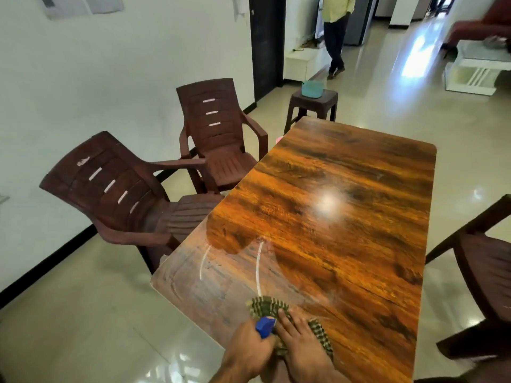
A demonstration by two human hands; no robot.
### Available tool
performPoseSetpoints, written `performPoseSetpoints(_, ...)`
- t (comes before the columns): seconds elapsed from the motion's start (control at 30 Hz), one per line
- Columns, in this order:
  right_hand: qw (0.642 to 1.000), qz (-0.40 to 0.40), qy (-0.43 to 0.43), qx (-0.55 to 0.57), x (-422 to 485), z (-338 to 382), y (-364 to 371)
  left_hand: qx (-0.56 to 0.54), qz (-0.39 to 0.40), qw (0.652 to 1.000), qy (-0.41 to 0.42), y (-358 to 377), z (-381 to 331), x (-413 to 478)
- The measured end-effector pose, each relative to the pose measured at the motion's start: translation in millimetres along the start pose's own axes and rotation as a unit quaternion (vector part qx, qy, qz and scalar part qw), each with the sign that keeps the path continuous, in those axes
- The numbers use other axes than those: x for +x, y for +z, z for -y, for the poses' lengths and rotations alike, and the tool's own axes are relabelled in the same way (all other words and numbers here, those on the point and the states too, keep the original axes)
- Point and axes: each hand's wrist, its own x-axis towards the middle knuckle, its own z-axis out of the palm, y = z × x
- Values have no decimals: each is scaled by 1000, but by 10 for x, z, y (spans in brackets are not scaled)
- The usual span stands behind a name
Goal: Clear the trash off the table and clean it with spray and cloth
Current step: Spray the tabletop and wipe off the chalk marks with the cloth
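The glossy wood-grain table (345, 217) runs away from me, its near left part wet and dull with white wipe streaks. My left hand (249, 352) grips a spray bottle, of which only the blue nozzle head (265, 325) shows; the bottle body is hidden by the hand. My right hand (301, 346) lies flat, pressing a green-and-black checked cloth (266, 306) onto the table near its front edge. The two hands touch side by side. No trash is visible on the tabletop.
Two brown plastic armchairs (221, 139) (119, 194) stand along the table's left side, another chair (486, 272) at the right. Beyond the far end, a brown stool (312, 102) carries a teal container (312, 88). A person (336, 34) stands in the doorway behind.
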Motion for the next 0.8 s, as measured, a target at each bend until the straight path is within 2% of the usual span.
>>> performPoseSetpoints(0.07,999,-27,-15,-36,-68,-152,88,13,6,1000,-1,-84,45,121)
performPoseSetpoints(0.13,997,-50,17,-55,-191,-300,151,24,19,1000,2,-96,126,250)
performPoseSetpoints(0.17,996,-61,59,-31,-252,-299,44,37,24,999,1,-150,77,230)
performPoseSetpoints(0.23,975,-81,203,50,-312,-321,-209,44,32,998,13,-246,-26,143)
performPoseSetpoints(0.27,945,-68,296,120,-317,-292,-326,56,32,998,19,-284,-40,117)
performPoseSetpoints(0.33,842,-92,464,261,-259,-177,-517,74,32,996,25,-371,-6,106)
performPoseSetpoints(0.37,804,-98,513,286,-216,-85,-548,75,35,996,26,-404,36,128)
performPoseSetpoints(0.4,788,-94,532,294,-141,58,-555,80,38,996,28,-478,82,134)
performPoseSetpoints(0.43,797,-97,525,283,-48,176,-506,83,38,995,31,-528,126,146)
performPoseSetpoints(0.5,852,-98,449,250,155,533,-462,78,45,995,37,-700,243,204)
performPoseSetpoints(0.57,910,-90,326,240,312,906,-423,77,55,995,33,-893,354,268)
performPoseSetpoints(0.63,969,-54,187,151,403,1272,-358,84,65,994,29,-1124,462,326)
performPoseSetpoints(0.7,984,-22,141,102,459,1530,-189,102,61,992,47,-1324,599,396)
performPoseSetpoints(0.8,981,-51,167,80,317,1474,162,133,71,986,74,-1558,742,444)
